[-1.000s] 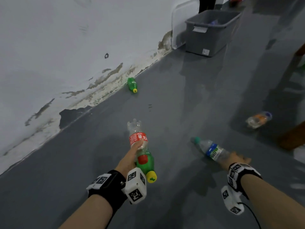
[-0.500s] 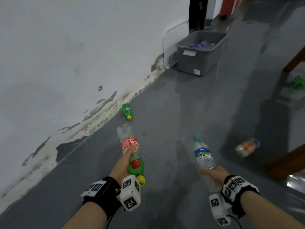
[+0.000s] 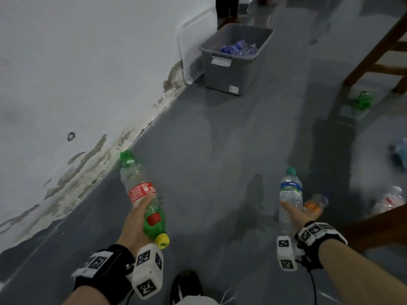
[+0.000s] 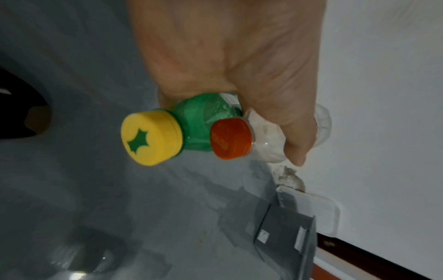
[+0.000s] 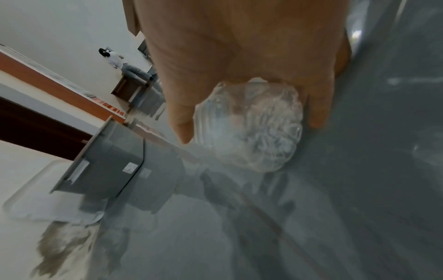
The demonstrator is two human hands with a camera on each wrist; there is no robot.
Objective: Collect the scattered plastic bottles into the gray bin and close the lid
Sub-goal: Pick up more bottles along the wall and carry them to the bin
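Note:
My left hand [image 3: 141, 214] grips two bottles by their necks: a clear bottle with a red label [image 3: 141, 190] and a red cap [image 4: 231, 138], and a green bottle with a yellow cap [image 3: 155, 227] [image 4: 149, 138]. My right hand [image 3: 294, 211] holds a clear water bottle [image 3: 289, 192] with a green cap pointing away; its base [image 5: 251, 123] shows in the right wrist view. The open gray bin [image 3: 233, 69] stands ahead by the wall with several bottles inside. Its white lid [image 3: 193, 45] leans on the wall beside it.
Loose bottles lie on the gray floor: a green one [image 3: 126, 157] at the wall, an orange one [image 3: 315, 204] behind my right hand, a green one [image 3: 363, 100] under a wooden chair [image 3: 374, 56], and a clear one [image 3: 389, 200] at the right. My shoe [image 3: 187, 285] is below.
The view has come closer to the bin. My right hand has lifted the water bottle off the floor and turned it to point forward. The left hand still holds its two bottles.

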